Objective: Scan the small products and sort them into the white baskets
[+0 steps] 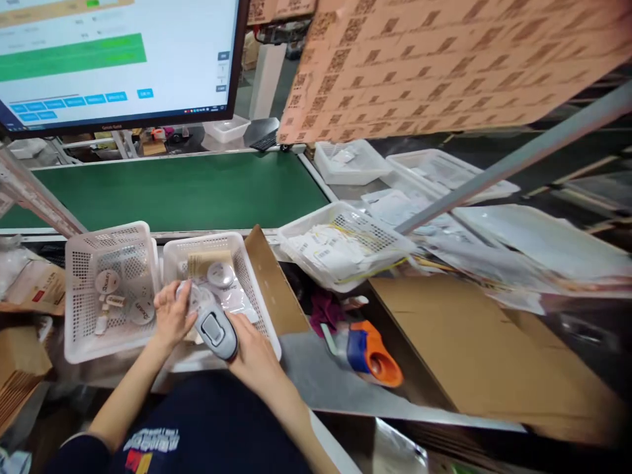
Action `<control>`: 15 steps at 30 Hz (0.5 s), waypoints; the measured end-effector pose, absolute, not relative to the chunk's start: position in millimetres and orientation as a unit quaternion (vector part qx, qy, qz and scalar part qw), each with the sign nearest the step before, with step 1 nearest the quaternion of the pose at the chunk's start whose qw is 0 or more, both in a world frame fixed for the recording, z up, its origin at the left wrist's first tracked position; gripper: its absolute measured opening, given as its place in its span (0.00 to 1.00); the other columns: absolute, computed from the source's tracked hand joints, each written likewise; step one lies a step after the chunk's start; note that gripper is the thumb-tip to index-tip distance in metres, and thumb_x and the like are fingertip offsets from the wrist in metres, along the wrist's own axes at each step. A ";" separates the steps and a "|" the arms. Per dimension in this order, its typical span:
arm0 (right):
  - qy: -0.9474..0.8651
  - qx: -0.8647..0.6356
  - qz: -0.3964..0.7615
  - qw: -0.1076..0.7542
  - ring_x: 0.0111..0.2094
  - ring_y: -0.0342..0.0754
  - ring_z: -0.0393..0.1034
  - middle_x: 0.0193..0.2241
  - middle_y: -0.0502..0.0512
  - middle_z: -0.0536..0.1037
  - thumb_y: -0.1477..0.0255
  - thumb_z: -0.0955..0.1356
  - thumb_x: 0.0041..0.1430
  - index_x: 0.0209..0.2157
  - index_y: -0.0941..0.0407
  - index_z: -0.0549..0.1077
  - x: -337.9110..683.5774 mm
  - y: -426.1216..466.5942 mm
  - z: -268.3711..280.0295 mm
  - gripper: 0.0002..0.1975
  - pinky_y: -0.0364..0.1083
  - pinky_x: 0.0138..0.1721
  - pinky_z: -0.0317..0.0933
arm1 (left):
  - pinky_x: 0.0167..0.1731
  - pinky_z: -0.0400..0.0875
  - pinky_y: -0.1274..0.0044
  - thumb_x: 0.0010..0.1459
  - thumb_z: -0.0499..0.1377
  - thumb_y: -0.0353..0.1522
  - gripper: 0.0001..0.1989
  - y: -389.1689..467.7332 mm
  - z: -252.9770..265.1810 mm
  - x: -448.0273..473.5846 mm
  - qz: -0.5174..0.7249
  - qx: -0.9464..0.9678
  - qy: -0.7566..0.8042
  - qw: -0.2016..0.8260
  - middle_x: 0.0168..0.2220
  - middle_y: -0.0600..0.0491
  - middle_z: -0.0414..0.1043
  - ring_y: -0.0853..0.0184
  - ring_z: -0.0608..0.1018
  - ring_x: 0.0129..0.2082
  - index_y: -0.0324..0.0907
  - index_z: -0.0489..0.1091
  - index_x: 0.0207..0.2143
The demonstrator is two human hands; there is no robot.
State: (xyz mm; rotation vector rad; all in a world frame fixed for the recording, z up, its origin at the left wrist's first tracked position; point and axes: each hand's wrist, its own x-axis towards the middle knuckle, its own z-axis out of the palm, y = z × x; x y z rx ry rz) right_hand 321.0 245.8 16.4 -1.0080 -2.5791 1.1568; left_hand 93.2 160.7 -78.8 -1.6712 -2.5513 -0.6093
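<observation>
The bench (316, 388) is being crowded with cartons and trays, a green conveyor belt (178, 187) is being run along its far edge, and a monitor (116, 62) is being hung above that edge. A sheet of printed code labels (444, 66) is being held up over the far right corner. Two white perforated baskets are being kept side by side at the near left edge, probably so that parts can be sorted between them: the left basket (79, 289) is being filled with round discs, and the right basket (249, 283) with bagged pieces. A handheld scanner (216, 332) is being gripped by the right hand (257, 355), fingers curled shut around its handle, over the right basket's near rim; its long axis is being run from near right to far left, head aimed at the left hand. A small bagged disc (190, 296) is being pinched by the left hand (172, 319), presumably presented to the scanner.
</observation>
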 end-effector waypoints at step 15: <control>-0.783 -0.428 0.421 0.161 0.49 0.62 0.84 0.49 0.65 0.84 0.58 0.68 0.61 0.53 0.56 0.77 394.6 245.8 -6.2 0.23 0.54 0.48 0.77 | 0.78 0.45 0.52 0.70 0.63 0.33 0.37 188.7 -78.9 -49.9 -0.319 -0.215 -0.923 0.006 0.80 0.30 0.47 0.42 0.52 0.80 0.34 0.59 0.77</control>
